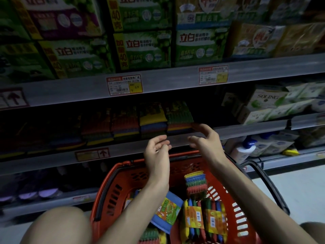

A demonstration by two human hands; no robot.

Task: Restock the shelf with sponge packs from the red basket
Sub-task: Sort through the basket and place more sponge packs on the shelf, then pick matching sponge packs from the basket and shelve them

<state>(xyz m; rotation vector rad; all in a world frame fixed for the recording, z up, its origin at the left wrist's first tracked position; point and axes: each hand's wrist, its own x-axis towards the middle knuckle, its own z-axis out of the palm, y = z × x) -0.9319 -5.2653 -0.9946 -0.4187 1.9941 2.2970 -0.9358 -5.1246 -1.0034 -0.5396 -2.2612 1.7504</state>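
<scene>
- The sponge packs [202,219] lay in two places: several sat in the red basket [112,182], some on edge with their barcoded labels up, one stack [195,184] upright near the far wall, and a blue-edged pack [168,212] tilted under the left forearm.
- More packs stood in a row on the dim middle shelf [123,148]; the rightmost shelf pack [179,118] showed green, red and yellow layers.
- The left hand [157,148] hovered in front of the shelf's edge, palm turned inward, fingers loosely curled and holding nothing.
- The right hand [204,140] was raised just beside it, fingers spread and relaxed, also holding nothing; its forefinger reached close to the lower corner of the rightmost shelf pack, though whether it touched could not be told.
- The two hands were apart, above the basket's far rim.
- Green detergent boxes [144,50] filled the shelf above, with price tags [124,85] on its rail.
- Pale boxes [267,103] stood to the right, blue-capped bottles [246,145] below them.
- A bare knee [58,226] showed at lower left.
</scene>
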